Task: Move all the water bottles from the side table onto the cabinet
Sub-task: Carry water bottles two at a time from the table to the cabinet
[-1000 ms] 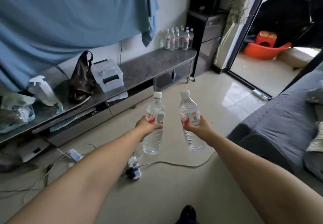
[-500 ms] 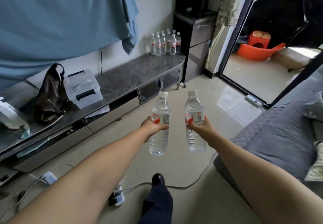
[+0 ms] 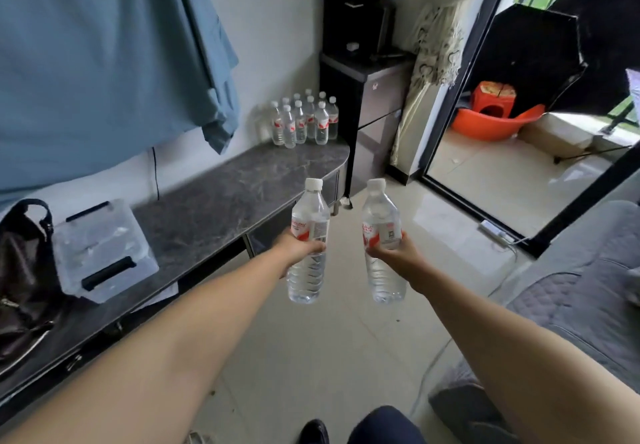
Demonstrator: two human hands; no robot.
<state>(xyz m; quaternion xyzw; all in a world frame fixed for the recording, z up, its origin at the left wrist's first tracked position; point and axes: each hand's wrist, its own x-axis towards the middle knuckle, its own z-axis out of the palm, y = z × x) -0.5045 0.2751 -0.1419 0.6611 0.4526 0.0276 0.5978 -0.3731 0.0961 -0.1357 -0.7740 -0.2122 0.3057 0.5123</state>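
Holding one water bottle in each hand, you have both arms stretched out over the tiled floor (image 3: 311, 357). Your left hand (image 3: 297, 249) is wrapped round the left bottle (image 3: 308, 239) at its label, and your right hand (image 3: 398, 256) grips the right bottle (image 3: 382, 236) the same way; both bottles stand upright with white caps on, apart from each other and above the floor just off the cabinet's near right end. The cabinet (image 3: 221, 194) has a dark marbled top running along the wall. At its far right corner, against the wall, a cluster of bottles (image 3: 304, 121) stands upright, close together. Toward the cabinet's left end sit a clear plastic box (image 3: 100, 253) with black handles and, just beside it, a dark brown bag (image 3: 20, 270). A grey sofa (image 3: 571, 288) lies at your right.
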